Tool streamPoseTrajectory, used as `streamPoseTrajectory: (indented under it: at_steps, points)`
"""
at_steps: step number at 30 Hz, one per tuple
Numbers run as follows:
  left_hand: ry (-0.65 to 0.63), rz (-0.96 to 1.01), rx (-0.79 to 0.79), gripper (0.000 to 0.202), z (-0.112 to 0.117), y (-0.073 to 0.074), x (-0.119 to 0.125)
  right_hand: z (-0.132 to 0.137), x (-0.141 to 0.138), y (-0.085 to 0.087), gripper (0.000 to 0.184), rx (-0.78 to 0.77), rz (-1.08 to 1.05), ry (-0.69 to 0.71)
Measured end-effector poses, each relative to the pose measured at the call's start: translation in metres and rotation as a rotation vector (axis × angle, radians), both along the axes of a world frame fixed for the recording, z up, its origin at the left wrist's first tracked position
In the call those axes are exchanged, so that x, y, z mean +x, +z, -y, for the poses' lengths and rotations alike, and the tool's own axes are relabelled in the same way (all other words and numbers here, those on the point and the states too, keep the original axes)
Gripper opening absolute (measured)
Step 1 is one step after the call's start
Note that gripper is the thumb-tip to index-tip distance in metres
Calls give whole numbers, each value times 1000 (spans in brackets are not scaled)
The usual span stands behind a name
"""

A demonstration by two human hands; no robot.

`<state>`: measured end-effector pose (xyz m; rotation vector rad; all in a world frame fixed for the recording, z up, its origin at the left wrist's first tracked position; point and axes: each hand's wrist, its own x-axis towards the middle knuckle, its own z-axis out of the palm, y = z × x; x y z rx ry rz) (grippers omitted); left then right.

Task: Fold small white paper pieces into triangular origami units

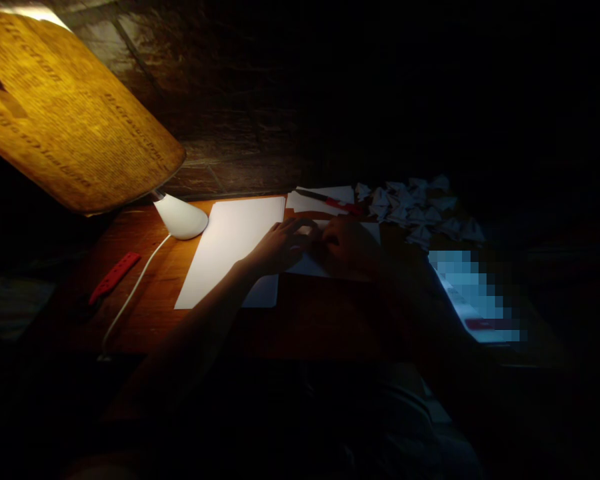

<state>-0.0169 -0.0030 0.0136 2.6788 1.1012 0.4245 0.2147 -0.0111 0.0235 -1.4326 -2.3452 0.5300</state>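
My left hand (284,244) and my right hand (347,241) meet above a white sheet of paper (310,267) on the wooden table. The fingers of both are curled inward and closed around what looks like a small piece of paper (307,231), mostly hidden by the fingers and shadow. My left forearm crosses a larger stack of white paper (243,233). Just beyond my right hand lies a pair of scissors with red handles (343,205), resting on further white paper (303,202).
Many folded paper pieces (415,212) are heaped at the back right. A lit, pixelated screen (475,307) lies at the right. On the left stand a lamp (183,217) with a printed shade (90,113), its white cord (135,287) and a red cutter-like tool (114,277).
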Motion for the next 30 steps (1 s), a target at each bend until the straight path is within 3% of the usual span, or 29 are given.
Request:
streamPoseTrajectory:
  at_steps: [11, 20, 30]
  points:
    - [-12, -49, 20, 24, -1, 0, -1, -3, 5, 3, 25, -4, -48, 71]
    - [3, -173, 10, 29, 4, 12, 3, -11, 15, -1, 36, 54, -83, 234]
    - [-3, -162, 51, 27, -1, 4, 0, -7, 21, 8, 45, -15, 72, 215]
